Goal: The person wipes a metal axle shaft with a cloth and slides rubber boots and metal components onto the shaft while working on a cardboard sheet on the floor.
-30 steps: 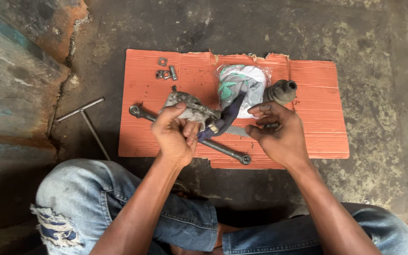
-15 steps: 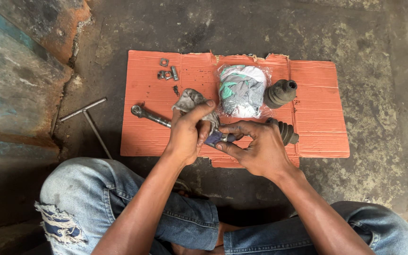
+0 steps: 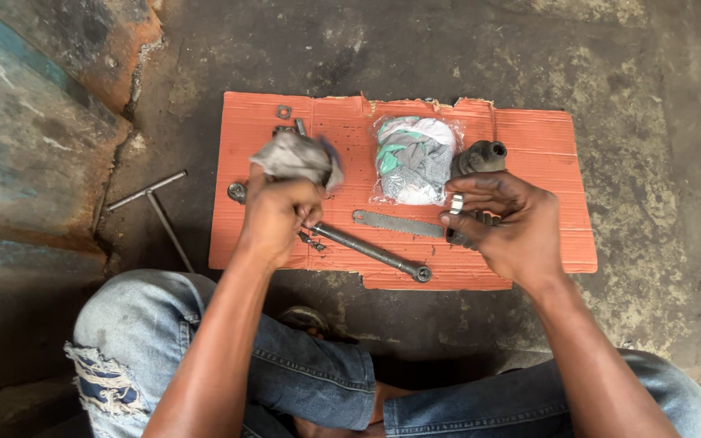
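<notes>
Concrete floor (image 3: 448, 49), dark and stained, carries a flat orange sheet of torn cardboard (image 3: 529, 146) that serves as the work surface, and a person in blue jeans sits in front of it. On the cardboard lies a clear plastic bag stuffed with white and green cloth (image 3: 414, 158), and just beside it, to the right, a black ribbed rubber boot (image 3: 480, 156). A long grey steel wrench (image 3: 371, 253) lies diagonally across the lower middle, and a flat grey metal strip (image 3: 397, 224) lies apart from it, between the two hands. A thin metal T-handle tool (image 3: 152, 203) rests on the floor, off the cardboard to the left. Small nuts and bolts (image 3: 285, 113) sit near the upper left corner. As far as can be judged, the work is in the middle: parts and fasteners are loose and spread out, nothing looks put back together. The left hand (image 3: 276, 223) is closed around a crumpled grey rag (image 3: 295, 158), raised above the cardboard. The right hand (image 3: 506, 223) is curled, fingers bent inward, and pinches a small shiny metal ring (image 3: 456, 203); dark parts under the palm are partly hidden.
</notes>
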